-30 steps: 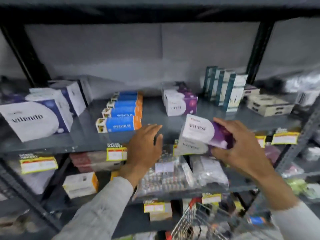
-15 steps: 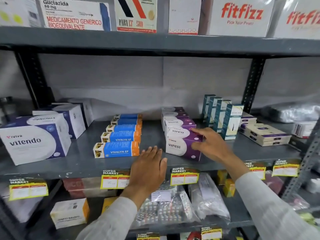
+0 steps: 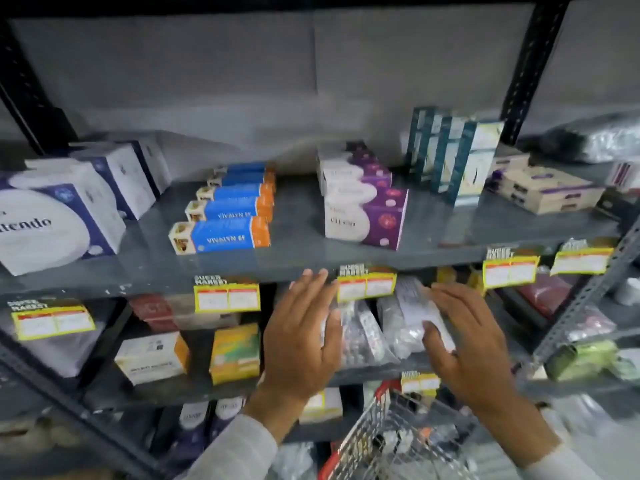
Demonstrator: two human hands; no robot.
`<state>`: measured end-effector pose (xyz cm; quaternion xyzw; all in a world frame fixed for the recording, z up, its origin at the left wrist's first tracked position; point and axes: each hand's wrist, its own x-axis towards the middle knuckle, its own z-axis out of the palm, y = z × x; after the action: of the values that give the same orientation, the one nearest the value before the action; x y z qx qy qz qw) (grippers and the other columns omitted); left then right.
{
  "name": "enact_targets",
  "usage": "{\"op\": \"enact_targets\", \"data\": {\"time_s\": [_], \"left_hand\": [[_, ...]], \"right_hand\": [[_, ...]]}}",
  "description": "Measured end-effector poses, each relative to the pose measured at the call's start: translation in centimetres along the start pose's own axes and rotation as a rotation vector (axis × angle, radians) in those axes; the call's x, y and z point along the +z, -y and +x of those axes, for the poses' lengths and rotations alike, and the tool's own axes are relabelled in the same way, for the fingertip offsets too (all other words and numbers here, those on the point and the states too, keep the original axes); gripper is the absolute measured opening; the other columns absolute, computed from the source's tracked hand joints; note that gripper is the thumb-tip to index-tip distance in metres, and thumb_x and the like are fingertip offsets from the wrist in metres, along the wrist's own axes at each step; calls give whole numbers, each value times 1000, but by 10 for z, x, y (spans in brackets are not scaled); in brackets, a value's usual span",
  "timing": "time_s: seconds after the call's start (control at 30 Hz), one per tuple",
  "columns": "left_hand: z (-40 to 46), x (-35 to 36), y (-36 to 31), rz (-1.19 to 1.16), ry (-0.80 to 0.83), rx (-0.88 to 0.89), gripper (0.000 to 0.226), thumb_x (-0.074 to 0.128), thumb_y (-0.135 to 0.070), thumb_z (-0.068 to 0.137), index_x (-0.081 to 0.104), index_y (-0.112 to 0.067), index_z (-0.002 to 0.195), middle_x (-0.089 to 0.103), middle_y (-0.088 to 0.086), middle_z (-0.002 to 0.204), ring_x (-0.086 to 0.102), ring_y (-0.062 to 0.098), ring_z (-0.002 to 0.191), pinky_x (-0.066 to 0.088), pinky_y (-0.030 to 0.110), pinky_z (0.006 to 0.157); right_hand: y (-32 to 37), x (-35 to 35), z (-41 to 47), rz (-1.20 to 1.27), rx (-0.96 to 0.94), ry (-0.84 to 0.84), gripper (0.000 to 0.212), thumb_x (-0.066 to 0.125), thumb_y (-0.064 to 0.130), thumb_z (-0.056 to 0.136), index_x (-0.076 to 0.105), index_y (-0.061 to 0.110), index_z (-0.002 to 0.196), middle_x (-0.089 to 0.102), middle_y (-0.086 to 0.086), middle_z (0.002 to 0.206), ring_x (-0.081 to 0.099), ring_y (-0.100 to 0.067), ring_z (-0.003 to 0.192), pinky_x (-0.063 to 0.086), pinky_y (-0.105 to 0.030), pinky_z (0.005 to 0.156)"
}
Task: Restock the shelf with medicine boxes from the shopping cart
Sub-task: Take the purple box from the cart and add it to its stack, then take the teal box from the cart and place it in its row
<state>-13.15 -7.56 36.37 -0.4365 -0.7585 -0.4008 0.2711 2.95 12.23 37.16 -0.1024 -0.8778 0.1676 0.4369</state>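
Note:
A white and purple medicine box [image 3: 363,220] stands at the front of a row of like boxes on the grey shelf [image 3: 433,251]. My left hand [image 3: 303,336] is held flat with fingers spread, below the shelf's front edge, holding nothing. My right hand [image 3: 465,344] is also empty with fingers apart, lower and to the right, in front of the shelf below. The wire shopping cart [image 3: 391,441] with a red rim shows at the bottom, under my right wrist; its contents are blurred.
Blue and orange boxes [image 3: 225,233] lie in a row left of the purple ones. Large white and navy boxes [image 3: 55,216] stand far left, tall teal boxes [image 3: 460,161] and flat cream boxes [image 3: 547,190] to the right. Bagged blister packs [image 3: 391,327] fill the lower shelf behind my hands.
My right hand set the purple box at the front of its row, let go and drew back down. My left hand dropped off the shelf edge. The view tilted down again.

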Motion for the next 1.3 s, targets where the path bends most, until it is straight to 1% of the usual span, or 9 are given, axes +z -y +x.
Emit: {"op": "enact_targets", "data": {"time_s": [0.13, 0.2, 0.3, 0.4, 0.57, 0.73, 1.0, 1.13, 1.3], "left_hand": [[-88, 39, -17, -42, 294, 4, 37, 59, -24, 98, 66, -20, 134, 65, 0, 144, 55, 17, 139, 40, 35, 118], [-136, 60, -26, -78, 501, -88, 27, 62, -26, 95, 74, -26, 120, 75, -7, 126, 68, 13, 118, 55, 30, 99], [-205, 91, -34, -63, 786, -248, 18, 65, -26, 90, 77, -31, 102, 80, -17, 103, 71, 4, 95, 52, 25, 85], [-256, 119, -39, -28, 996, -376, 27, 54, -30, 91, 77, -28, 105, 81, -11, 104, 74, 12, 96, 54, 26, 86], [-300, 148, -43, 44, 1175, -397, 39, 48, -34, 91, 71, -28, 122, 79, -2, 116, 71, 24, 108, 54, 36, 90], [-320, 152, -39, 103, 1186, -370, 47, 48, -41, 84, 74, -25, 119, 80, -1, 109, 72, 26, 103, 51, 36, 90], [-323, 160, -33, 70, 1218, -389, 51, 39, -46, 85, 75, -23, 112, 79, -2, 108, 70, 28, 102, 51, 42, 90], [-324, 159, -33, 44, 1185, -411, 46, 44, -43, 85, 78, -21, 107, 80, -2, 103, 72, 29, 96, 54, 42, 84], [-327, 158, -33, 59, 1162, -407, 36, 51, -39, 83, 77, -24, 104, 79, -4, 101, 71, 26, 93, 53, 40, 81]], "right_hand": [[-28, 18, -104, 25, 228, 321, 43, 63, 15, 86, 68, 10, 128, 63, -6, 128, 59, -19, 121, 48, -31, 103], [-45, 26, -157, 43, 469, 474, 50, 67, 15, 84, 66, 14, 134, 64, -6, 132, 64, -23, 115, 55, -39, 96], [-74, 29, -238, 14, 852, 618, 57, 79, 7, 81, 64, 16, 136, 67, -2, 122, 69, -15, 86, 56, -36, 82], [-105, 26, -315, -1, 1091, 806, 53, 81, 7, 81, 67, 11, 131, 68, -1, 104, 63, -13, 73, 52, -32, 77], [-150, 34, -402, -87, 1304, 1083, 51, 76, 18, 82, 66, 19, 132, 80, -4, 98, 74, -25, 96, 51, -29, 78], [-182, 64, -447, -85, 1497, 1117, 52, 74, 16, 81, 63, 18, 132, 73, 3, 75, 68, -14, 63, 48, -21, 52], [-201, 125, -483, -147, 1385, 900, 64, 82, 20, 82, 49, 1, 133, 70, -20, 119, 70, -32, 95, 56, -30, 69], [-201, 147, -491, -173, 1409, 819, 63, 76, 16, 86, 39, 2, 134, 65, -25, 124, 68, -39, 99, 61, -45, 82], [-198, 143, -480, -228, 1371, 858, 62, 75, 19, 85, 40, 4, 134, 68, -22, 121, 71, -41, 95, 64, -50, 77]]}}
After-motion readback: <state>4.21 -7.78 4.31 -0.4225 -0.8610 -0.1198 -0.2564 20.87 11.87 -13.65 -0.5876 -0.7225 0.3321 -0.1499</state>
